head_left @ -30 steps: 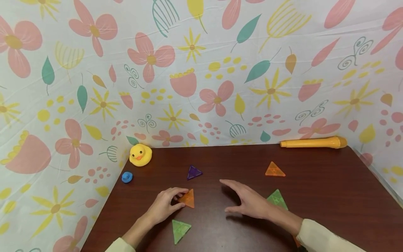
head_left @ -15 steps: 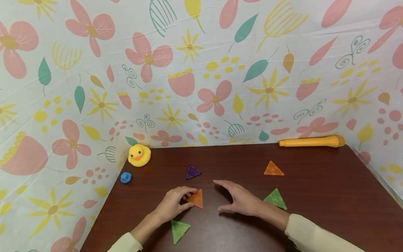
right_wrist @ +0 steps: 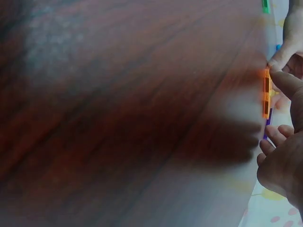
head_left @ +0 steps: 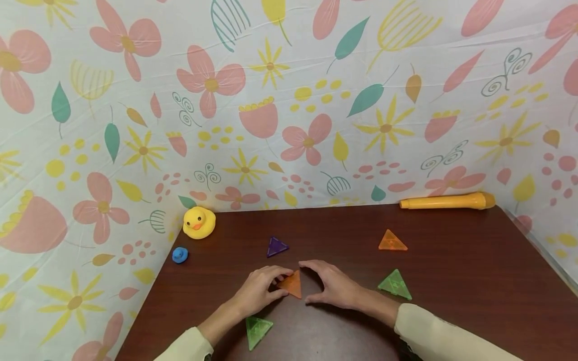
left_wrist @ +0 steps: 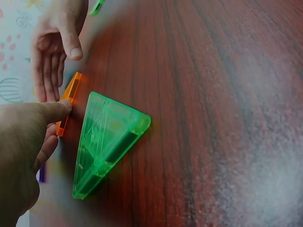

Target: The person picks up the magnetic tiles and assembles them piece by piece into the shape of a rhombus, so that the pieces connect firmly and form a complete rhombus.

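Note:
My left hand pinches an orange translucent triangular magnetic tile by its left side, thumb in front. In the left wrist view the orange tile looks thin and edge-on, with the thumb on it. My right hand is just right of the tile, thumb and fingers spread apart and facing it; whether they touch its edge I cannot tell. Close to my left wrist lies a green triangular tile, large in the left wrist view. A purple triangular tile lies beyond the left hand.
To the right are another orange tile and a green tile near the right forearm. A yellow rubber duck and a small blue duck sit at the left edge. A yellow toy microphone lies against the flowered cloth at the back.
The left hand has slid the orange tile to the right. My right hand has come left, so the gap between both hands has narrowed to about the tile's edge.

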Action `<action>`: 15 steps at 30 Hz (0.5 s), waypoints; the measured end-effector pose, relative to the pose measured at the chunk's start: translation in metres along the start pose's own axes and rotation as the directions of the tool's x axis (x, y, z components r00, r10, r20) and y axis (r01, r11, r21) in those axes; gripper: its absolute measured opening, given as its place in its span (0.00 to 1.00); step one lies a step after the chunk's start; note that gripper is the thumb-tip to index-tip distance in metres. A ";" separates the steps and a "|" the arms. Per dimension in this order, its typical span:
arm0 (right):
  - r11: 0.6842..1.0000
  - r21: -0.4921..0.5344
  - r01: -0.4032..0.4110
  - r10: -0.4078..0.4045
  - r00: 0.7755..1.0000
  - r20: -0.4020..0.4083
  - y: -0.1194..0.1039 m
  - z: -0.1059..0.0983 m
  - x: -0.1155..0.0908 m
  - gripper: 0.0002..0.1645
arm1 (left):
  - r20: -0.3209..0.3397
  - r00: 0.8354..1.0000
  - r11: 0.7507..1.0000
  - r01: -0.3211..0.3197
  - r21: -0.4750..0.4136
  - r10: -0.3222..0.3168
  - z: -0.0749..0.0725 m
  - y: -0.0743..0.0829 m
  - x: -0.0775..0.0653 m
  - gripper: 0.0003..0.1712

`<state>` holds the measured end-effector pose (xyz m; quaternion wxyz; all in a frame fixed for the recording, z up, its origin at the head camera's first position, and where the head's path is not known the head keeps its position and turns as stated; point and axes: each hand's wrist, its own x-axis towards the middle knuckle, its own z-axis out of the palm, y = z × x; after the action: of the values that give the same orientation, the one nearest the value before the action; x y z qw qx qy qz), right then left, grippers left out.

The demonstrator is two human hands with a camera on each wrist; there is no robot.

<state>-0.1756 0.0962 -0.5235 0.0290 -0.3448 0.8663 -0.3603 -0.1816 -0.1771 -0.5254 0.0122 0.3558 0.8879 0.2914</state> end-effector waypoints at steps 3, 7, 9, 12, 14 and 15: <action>1.000 0.003 -0.009 0.009 1.000 -0.001 0.000 0.003 0.001 0.50 | 0.001 1.000 1.000 0.002 0.004 -0.002 0.001 0.002 0.002 0.27; 1.000 0.006 -0.022 0.022 1.000 -0.005 0.000 0.005 0.001 0.50 | 0.006 1.000 1.000 -0.004 0.013 0.004 0.003 0.004 0.005 0.27; 1.000 0.008 -0.026 0.026 1.000 -0.012 0.000 0.005 0.000 0.49 | 0.008 1.000 1.000 -0.009 0.016 0.009 0.004 0.004 0.006 0.28; 1.000 0.001 -0.021 0.021 0.999 -0.024 0.000 0.006 0.000 0.49 | 0.005 1.000 0.999 -0.022 0.022 0.022 0.006 0.006 0.008 0.28; 1.000 -0.004 -0.013 0.013 0.999 -0.030 0.000 0.005 0.000 0.48 | -0.001 1.000 0.999 -0.029 0.024 0.029 0.007 0.007 0.008 0.28; 1.000 -0.007 -0.009 0.009 0.999 -0.033 0.000 0.005 0.000 0.47 | -0.003 0.999 0.999 -0.032 0.025 0.032 0.007 0.007 0.009 0.28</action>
<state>-0.1738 0.0928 -0.5270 0.0151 -0.3349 0.8696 -0.3626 -0.1820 -0.1638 -0.5262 0.0017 0.3694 0.8857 0.2813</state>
